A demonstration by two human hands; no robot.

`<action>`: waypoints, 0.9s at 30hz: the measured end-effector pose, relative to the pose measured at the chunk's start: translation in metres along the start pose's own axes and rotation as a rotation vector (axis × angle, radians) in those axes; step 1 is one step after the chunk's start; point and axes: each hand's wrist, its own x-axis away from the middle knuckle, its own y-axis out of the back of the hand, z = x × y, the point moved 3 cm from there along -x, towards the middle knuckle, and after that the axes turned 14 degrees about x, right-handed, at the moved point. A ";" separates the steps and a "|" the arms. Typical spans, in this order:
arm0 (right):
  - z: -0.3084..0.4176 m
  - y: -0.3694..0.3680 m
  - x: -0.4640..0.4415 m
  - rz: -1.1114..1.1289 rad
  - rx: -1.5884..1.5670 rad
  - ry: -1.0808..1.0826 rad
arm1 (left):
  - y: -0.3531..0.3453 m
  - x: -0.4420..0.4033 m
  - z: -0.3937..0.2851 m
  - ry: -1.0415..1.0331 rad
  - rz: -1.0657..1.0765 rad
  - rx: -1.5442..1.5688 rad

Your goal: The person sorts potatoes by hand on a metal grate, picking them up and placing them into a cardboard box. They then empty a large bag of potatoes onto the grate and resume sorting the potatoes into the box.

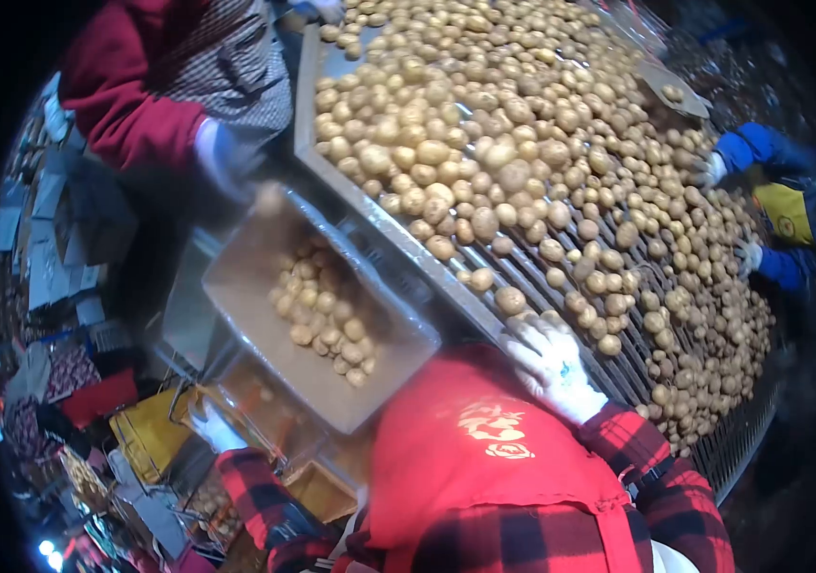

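Observation:
My right hand (549, 368), in a white glove, is at the near metal edge of a slatted sorting table (436, 267). Its fingers curl down around a potato (553, 319), which they partly hide. Many loose potatoes (608, 205) cover the slats beyond it. My left hand (216, 427), also gloved, is low on the left with its fingers apart, beside a yellow basket (155, 435). Nothing shows in its grasp. Between my hands and the table, a tilted plastic crate (379, 353) holds a pile of potatoes (324, 315).
Across the crate, a co-worker's gloved hand (226, 158) is blurred above its far end. Another co-worker in blue sleeves (756, 148) has both hands among the potatoes at the right. Cardboard boxes (83, 210) stand at the left. Bagged produce (69, 372) lies behind the yellow basket.

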 end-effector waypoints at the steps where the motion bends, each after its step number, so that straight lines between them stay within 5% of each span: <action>1: -0.010 -0.003 0.014 0.047 0.074 -0.004 | -0.023 0.019 -0.019 -0.213 0.117 0.067; 2: -0.022 -0.014 0.032 0.091 0.146 -0.009 | -0.046 0.041 -0.042 -0.428 0.232 0.138; 4: -0.059 -0.055 0.077 0.120 0.189 -0.091 | -0.090 0.100 -0.095 -0.468 0.489 0.073; 6: -0.085 -0.033 0.051 0.147 0.161 -0.434 | -0.118 0.170 -0.127 -0.474 0.531 0.244; 9: -0.072 -0.008 -0.023 -0.261 0.221 -0.351 | -0.143 0.252 -0.175 -0.600 0.839 0.400; 10: -0.056 0.026 -0.061 -0.029 0.133 -0.227 | -0.148 0.273 -0.183 -0.691 0.951 0.409; 11: -0.063 -0.022 -0.084 -0.188 0.128 -0.220 | -0.165 0.282 -0.164 -0.479 1.114 0.423; 14: -0.073 -0.096 -0.139 -0.015 0.335 -0.203 | -0.178 0.343 -0.151 0.453 1.494 0.748; 16: -0.064 -0.059 -0.144 0.085 0.196 -0.174 | -0.166 0.366 -0.177 0.419 1.523 0.699; 20: -0.032 -0.046 -0.111 -0.197 -0.122 -0.244 | -0.169 0.353 -0.182 1.108 1.547 1.114; 22: 0.010 -0.046 -0.088 -0.075 -0.138 -0.188 | -0.183 0.336 -0.176 1.101 1.662 1.200; 24: 0.023 -0.053 -0.066 -0.280 -0.800 -0.130 | -0.156 0.328 -0.193 0.028 1.534 0.735; 25: 0.020 -0.050 -0.060 -0.355 -1.018 -0.099 | -0.153 0.315 -0.196 -0.175 1.470 0.601; 27: -0.038 -0.010 -0.039 0.244 -0.508 -0.429 | -0.150 0.280 -0.194 -0.026 1.286 0.477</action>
